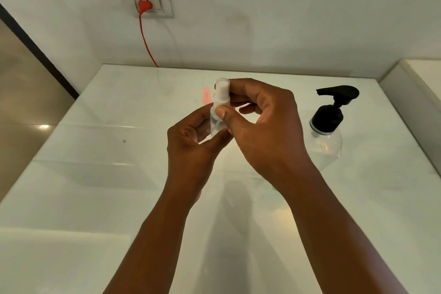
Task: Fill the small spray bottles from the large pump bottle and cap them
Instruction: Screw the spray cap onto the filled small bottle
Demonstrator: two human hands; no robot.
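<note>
I hold a small clear spray bottle upright above the middle of the white counter. My left hand grips its lower body from the left. My right hand pinches its white spray top and clear cap between thumb and fingers. The large clear pump bottle with a black pump head stands on the counter to the right, apart from both hands. A pinkish smear shows just behind the small bottle; I cannot tell whether it is an object or a reflection.
The white glossy counter meets a wall at the back. An orange plug sits in a wall socket, its cord running down behind the counter. A raised white ledge borders the right side. The counter drops off at the left edge.
</note>
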